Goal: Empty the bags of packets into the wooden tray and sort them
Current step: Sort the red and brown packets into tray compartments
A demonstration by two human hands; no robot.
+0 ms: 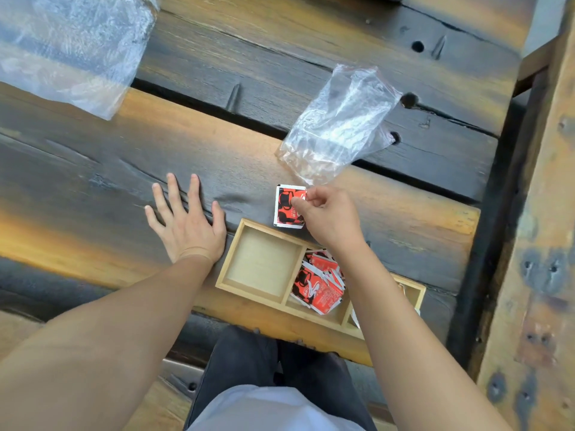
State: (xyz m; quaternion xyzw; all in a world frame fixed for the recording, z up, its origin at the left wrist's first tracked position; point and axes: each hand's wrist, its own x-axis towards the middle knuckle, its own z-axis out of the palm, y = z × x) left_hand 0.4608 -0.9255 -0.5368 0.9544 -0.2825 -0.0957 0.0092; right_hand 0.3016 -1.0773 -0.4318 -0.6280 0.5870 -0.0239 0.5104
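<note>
Head view, looking down on a dark, weathered plank worktop (93, 169) with orange-lit streaks.

Wooden tray (230, 259) sits at the near edge of the worktop, right of centre, turned at a slight angle. Three compartments visible: left one bare; middle one holds a loose heap of red packets (320, 284) with black and white print; right one mostly hidden behind the right forearm, contents unclear.

Left hand (186, 219): flat on the worktop, palm down, fingers spread, holding nothing. It lies just beside the tray's far left corner.

Right hand (329, 216): fingers pinched on the upper right corner of a single red packet (287, 209), which lies just beyond the tray's far edge. Whether that packet is lifted or resting flat on the planks, cannot tell.

Small clear plastic bag (339, 122) lies crumpled on the worktop beyond the right hand, its near corner close to the fingers; looks emptied. A larger clear plastic bag (71, 48) lies toward the far left corner, partly out of frame.

Dark trousers and a pale shirt hem show below the near edge.
</note>
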